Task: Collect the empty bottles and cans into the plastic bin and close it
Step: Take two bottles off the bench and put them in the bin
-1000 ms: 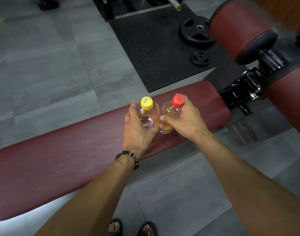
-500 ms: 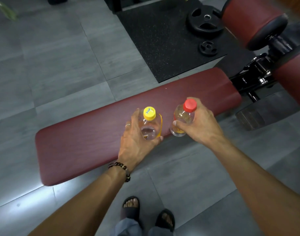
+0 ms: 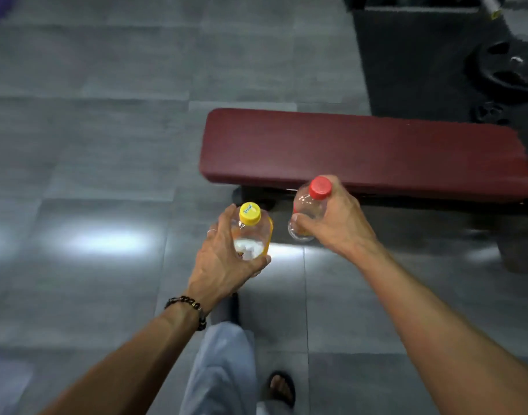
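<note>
My left hand [image 3: 223,262] grips a clear plastic bottle with a yellow cap [image 3: 252,232] and a yellow label. My right hand [image 3: 336,223] grips a clear plastic bottle with a red cap [image 3: 309,205]. Both bottles are upright, held in the air over the grey floor, a little apart from each other, in front of the near edge of the dark red bench [image 3: 361,151]. No plastic bin is in view.
The bench pad stretches to the right. Behind it lie a black rubber mat [image 3: 412,61] and black weight plates [image 3: 508,70] at the far right. Grey tiled floor [image 3: 92,145] spreads to the left. My leg and sandalled foot [image 3: 282,387] are below.
Both bottles have come off the bench and moved toward me. The view has swung left, so the bench now sits at the upper right, and my leg has stepped forward.
</note>
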